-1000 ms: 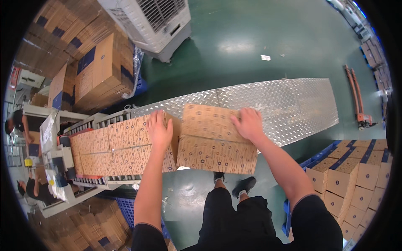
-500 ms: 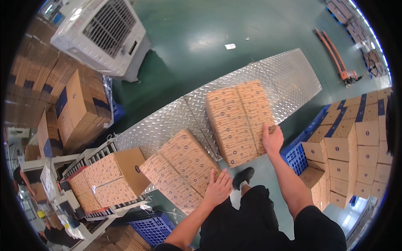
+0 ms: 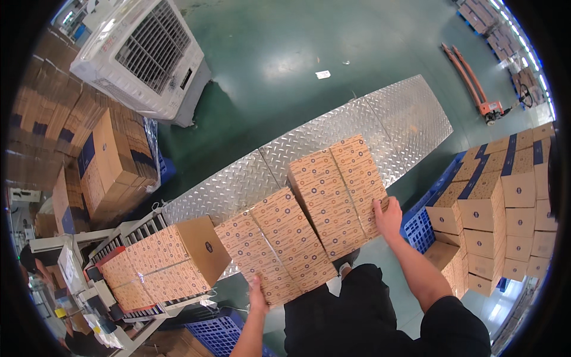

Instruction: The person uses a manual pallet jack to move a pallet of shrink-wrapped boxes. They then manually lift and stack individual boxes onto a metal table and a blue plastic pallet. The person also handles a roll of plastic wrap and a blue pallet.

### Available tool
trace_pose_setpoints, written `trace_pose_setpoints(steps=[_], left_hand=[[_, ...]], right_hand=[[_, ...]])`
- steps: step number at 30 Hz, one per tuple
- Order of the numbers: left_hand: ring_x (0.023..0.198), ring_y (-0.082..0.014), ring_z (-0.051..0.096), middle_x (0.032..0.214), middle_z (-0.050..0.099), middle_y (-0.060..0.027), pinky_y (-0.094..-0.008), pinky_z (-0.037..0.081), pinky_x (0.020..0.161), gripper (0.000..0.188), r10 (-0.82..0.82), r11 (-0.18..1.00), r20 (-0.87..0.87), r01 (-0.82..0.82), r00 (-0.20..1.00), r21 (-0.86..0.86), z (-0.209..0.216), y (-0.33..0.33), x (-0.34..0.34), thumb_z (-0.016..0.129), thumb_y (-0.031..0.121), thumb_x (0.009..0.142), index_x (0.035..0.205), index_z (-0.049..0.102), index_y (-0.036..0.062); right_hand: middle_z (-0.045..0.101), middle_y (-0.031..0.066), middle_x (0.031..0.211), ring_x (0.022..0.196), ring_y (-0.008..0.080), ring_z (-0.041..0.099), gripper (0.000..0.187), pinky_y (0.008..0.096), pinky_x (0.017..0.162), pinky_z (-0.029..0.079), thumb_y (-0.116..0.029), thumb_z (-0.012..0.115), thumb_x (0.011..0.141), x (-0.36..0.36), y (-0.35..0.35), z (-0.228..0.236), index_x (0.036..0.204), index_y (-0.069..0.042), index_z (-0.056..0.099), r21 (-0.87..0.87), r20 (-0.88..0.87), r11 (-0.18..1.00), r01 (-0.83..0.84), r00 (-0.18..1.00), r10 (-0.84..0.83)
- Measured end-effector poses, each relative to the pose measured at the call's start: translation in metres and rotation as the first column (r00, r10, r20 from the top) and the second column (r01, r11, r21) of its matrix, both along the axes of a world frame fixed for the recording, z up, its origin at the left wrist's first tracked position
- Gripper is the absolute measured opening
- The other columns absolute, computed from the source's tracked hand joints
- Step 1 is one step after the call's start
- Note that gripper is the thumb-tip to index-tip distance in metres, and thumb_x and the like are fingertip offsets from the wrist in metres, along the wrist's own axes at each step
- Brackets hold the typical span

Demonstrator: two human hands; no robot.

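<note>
Two patterned cardboard cartons lie side by side on the metal-topped table (image 3: 238,175), nearly touching. At the left carton's (image 3: 276,247) near left corner is my left hand (image 3: 258,294), thumb on top and its other fingers mostly hidden below. My right hand (image 3: 388,218) grips the right edge of the right carton (image 3: 339,193), fingers curled against its side. Together the hands hold the pair from opposite ends. A third carton (image 3: 154,262) lies on the roller conveyor (image 3: 157,221) to the left, its plain end close to the left carton.
A large white air cooler (image 3: 146,65) stands beyond the table at left. Flattened cartons (image 3: 116,149) are stacked near it. Stacked cartons (image 3: 482,208) on a blue pallet (image 3: 419,229) rise at right. An orange pallet jack (image 3: 476,83) is farther off. Another blue pallet (image 3: 217,327) lies at lower left.
My left hand has moved from the left carton's right end to its near left corner. That carton has shifted right against the other one. The conveyor carton has come slightly right.
</note>
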State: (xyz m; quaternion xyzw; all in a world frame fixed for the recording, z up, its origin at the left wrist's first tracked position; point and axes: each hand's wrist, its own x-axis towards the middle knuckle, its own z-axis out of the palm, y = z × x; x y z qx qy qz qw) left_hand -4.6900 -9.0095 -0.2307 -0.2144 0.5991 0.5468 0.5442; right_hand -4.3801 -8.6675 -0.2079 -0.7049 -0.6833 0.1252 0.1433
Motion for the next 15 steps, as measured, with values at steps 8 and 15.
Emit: trace_pose_setpoints(steps=[8,15], left_hand=[[0.123,-0.0261,0.051,0.135,0.051,-0.0127,-0.0425,0.047,0.098,0.068,-0.110,0.991,-0.079,0.115,0.991,0.066,-0.006,0.086,0.011,0.055,0.051,0.095,0.142,0.037,0.0056],[0.121,-0.0302,0.053,0.134,0.053,-0.0114,-0.0483,0.045,0.100,0.072,-0.105,0.976,0.009,0.102,0.994,0.190,-0.010,0.085,-0.031,0.040,0.063,0.096,0.144,0.038,0.0090]], right_hand=[[0.067,0.0273,0.104,0.101,0.0386,0.065,0.091,0.0439,0.087,0.050,-0.075,0.044,0.084,0.001,0.123,0.013,0.130,0.003,0.049,-0.410,0.059,0.912,0.003,0.998,0.023],[0.066,0.0267,0.107,0.102,0.0373,0.064,0.089,0.0418,0.087,0.050,-0.073,0.049,0.085,0.012,0.099,0.011,0.130,0.003,0.052,-0.523,-0.060,0.852,0.000,0.998,-0.037]])
